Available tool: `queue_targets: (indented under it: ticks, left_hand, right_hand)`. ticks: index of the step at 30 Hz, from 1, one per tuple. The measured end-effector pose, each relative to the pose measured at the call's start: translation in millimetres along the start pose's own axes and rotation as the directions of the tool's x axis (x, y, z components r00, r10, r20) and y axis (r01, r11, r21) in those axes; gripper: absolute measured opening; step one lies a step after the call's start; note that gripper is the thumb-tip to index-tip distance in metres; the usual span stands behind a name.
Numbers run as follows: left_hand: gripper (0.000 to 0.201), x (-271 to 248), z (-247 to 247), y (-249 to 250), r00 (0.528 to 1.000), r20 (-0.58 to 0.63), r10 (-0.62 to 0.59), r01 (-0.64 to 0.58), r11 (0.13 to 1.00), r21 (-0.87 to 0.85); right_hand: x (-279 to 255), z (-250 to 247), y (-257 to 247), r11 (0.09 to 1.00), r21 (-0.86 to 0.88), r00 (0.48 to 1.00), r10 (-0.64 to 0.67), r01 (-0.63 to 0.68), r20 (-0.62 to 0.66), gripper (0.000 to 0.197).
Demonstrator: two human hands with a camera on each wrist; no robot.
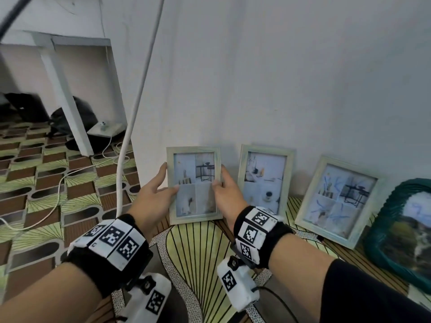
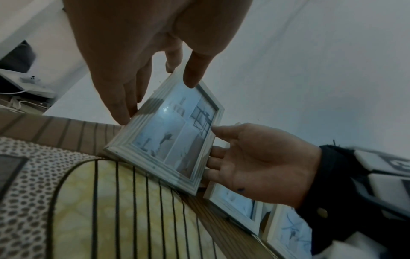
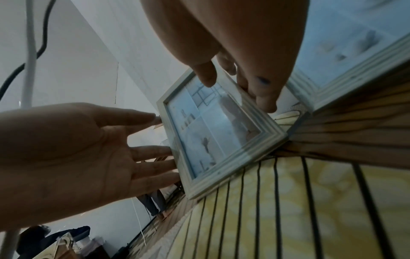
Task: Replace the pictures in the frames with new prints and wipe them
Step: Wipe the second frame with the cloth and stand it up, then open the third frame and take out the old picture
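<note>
White wall (image 1: pixel 279 78) filled the top of the head view, patterned floor mat (image 1: pixel 198 252) below. At centre, the leftmost frame (image 1: pixel 194 185) stood with its bottom edge at the mat, both hands on it! The left hand (image 1: pixel 154 190) pinched its left edge, thumb on the glass, fingers behind; the right hand (image 1: pixel 227 188) pinched the right edge likewise. Just to its right leaned a second frame (image 1: pixel 264 180), then a third frame (image 1: pixel 338 201) with blue scribbles, and a teal frame (image 1: pixel 401 231) at the right margin. Risk, I judged: swinging it out could clip the second frame and topple it, and thumbs would smear the glass.
</note>
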State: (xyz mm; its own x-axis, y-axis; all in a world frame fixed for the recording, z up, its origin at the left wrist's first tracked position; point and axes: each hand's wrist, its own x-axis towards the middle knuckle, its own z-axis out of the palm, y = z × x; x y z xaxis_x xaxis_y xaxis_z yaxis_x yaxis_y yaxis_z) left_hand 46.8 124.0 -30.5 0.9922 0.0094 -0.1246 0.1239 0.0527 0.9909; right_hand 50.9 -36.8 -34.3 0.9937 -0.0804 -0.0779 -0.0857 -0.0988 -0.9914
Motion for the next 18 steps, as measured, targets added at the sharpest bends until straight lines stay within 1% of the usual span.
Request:
queue_targets:
  ticks: [4,6,8,12,14,17,18]
  left_hand:
    - [0.064,-7.6,2.0,9.2,1.000,-0.004,-0.003,0.003,1.000,0.021]
    - [0.063,-16.5,4.7,18.0,1.000,-0.006,0.021,-0.021,0.999,0.042]
    - [0.060,-29.0,7.8,26.7,0.999,-0.016,0.037,-0.037,0.999,0.020]
    - [0.058,-61.3,18.0,40.5,0.997,-0.015,0.073,-0.073,0.997,0.033]
    - [0.051,-79.3,29.8,46.3,0.994,0.044,0.102,-0.104,0.994,0.044]
    - [0.030,-100.9,59.9,53.6,0.980,0.180,0.088,-0.098,0.994,0.044]
    - [0.026,-105.6,72.5,55.1,0.974,0.212,0.078,-0.088,0.995,0.039]
  right_hand:
    - [-9.1,-8.7,-12.1,0.998,-0.064,1.000,0.000,0.000,0.001,0.064]
    - [-16.6,-15.9,-21.4,0.999,-0.043,1.000,-0.003,0.004,0.010,0.067]
    - [-30.3,-24.3,-31.0,0.999,-0.038,1.000,-0.014,0.015,0.018,0.067]
    - [-68.2,-48.5,-46.8,0.996,0.049,0.996,-0.081,0.079,0.028,0.060]
    - [-88.3,-66.1,-53.0,0.989,0.073,0.991,-0.126,0.128,-0.032,0.052]
    - [-114.2,-101.6,-58.9,0.977,0.114,0.970,-0.154,0.177,-0.186,0.030]
    - [-121.3,-115.2,-59.1,0.974,0.134,0.959,-0.144,0.180,-0.246,0.024]
